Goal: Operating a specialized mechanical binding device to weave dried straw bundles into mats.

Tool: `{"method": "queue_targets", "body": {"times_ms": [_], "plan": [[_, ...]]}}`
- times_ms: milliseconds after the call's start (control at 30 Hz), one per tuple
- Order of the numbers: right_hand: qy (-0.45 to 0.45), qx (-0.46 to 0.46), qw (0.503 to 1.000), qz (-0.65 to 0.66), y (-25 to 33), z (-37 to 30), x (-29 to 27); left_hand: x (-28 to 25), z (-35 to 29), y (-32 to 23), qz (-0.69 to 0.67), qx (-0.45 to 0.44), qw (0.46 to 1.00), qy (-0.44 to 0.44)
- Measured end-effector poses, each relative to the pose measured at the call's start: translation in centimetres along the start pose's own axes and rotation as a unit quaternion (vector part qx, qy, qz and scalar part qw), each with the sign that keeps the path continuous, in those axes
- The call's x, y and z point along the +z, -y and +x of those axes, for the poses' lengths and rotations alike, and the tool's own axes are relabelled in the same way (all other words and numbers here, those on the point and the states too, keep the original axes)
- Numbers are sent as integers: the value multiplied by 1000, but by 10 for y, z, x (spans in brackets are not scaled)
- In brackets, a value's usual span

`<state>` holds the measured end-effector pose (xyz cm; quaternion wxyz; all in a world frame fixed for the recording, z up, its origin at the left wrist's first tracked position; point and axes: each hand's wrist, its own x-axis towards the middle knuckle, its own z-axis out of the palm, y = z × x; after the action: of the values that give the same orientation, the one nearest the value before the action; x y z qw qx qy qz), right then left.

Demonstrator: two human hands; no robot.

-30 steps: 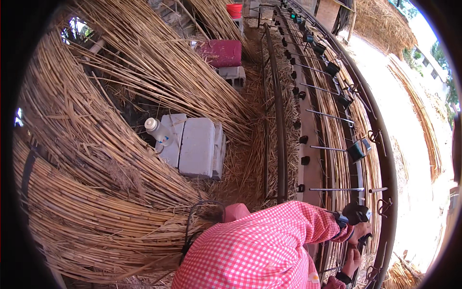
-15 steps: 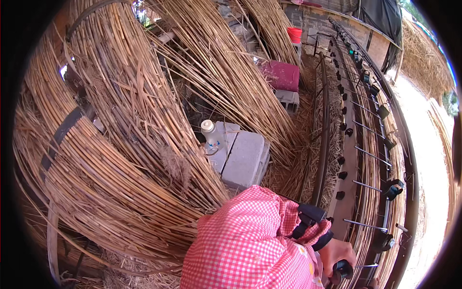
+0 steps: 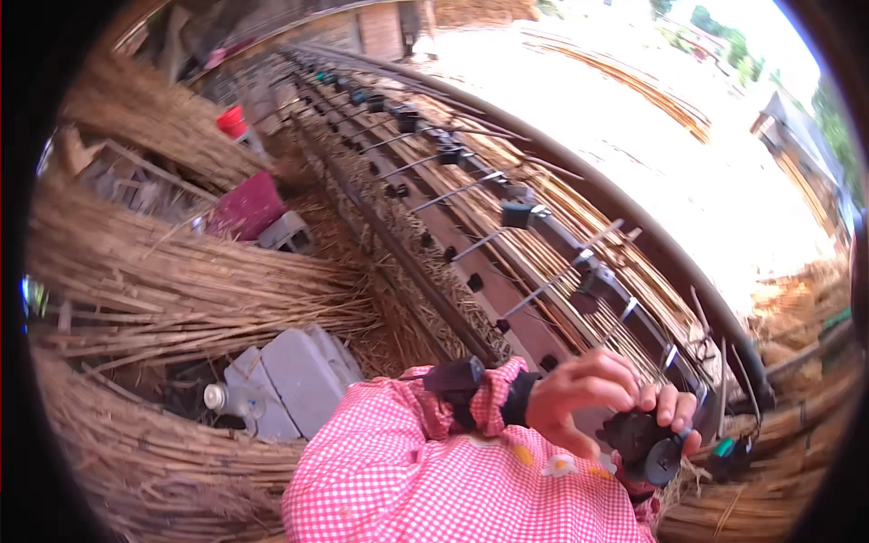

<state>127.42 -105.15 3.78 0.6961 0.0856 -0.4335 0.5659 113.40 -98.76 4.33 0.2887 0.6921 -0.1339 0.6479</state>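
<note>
In the lower right my right hand [image 3: 674, 410] grips a black, bobbin-like piece [image 3: 634, 441] with a round disc on its near end. Its fingers curl over the far side of the piece; the rest of that hand is hidden. My left hand [image 3: 579, 394] is just left of it, fingers arched and thumb spread apart, close to the piece; whether it touches is hard to tell. A pink checked sleeve covers the left arm, with a dark strap at the wrist. Beyond both hands runs a long frame [image 3: 434, 303] with thin metal rods and several black bobbin-like pieces.
Cut reeds [image 3: 181, 281] lie in large bundles on the left. Grey blocks [image 3: 303, 380] stand beside a clear bottle [image 3: 226, 398]. Farther off are a maroon slab [image 3: 243, 208] and a red bucket [image 3: 232, 120]. A thick dark pipe [image 3: 625, 213] edges the frame.
My view has swung to the right. The left hand has come off a black piece at the frame and lifted beside the right hand, which now shows clearly holding a black piece.
</note>
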Motion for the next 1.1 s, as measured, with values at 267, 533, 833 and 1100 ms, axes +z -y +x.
{"method": "queue_targets", "body": {"times_ms": [267,533,833,1100], "plan": [[-55,365,923,-113,-1,-9,2,62,-58,114,426,88,832,345],[-447,65,886,107,74,-25,-141,58,-40,160,181,-423,708,535],[-609,-104,769,164,38,-8,-283,83,-65,255,-206,-662,717,-62],[-554,224,781,-181,43,0,-243,82,-55,233,202,-346,896,189]]}}
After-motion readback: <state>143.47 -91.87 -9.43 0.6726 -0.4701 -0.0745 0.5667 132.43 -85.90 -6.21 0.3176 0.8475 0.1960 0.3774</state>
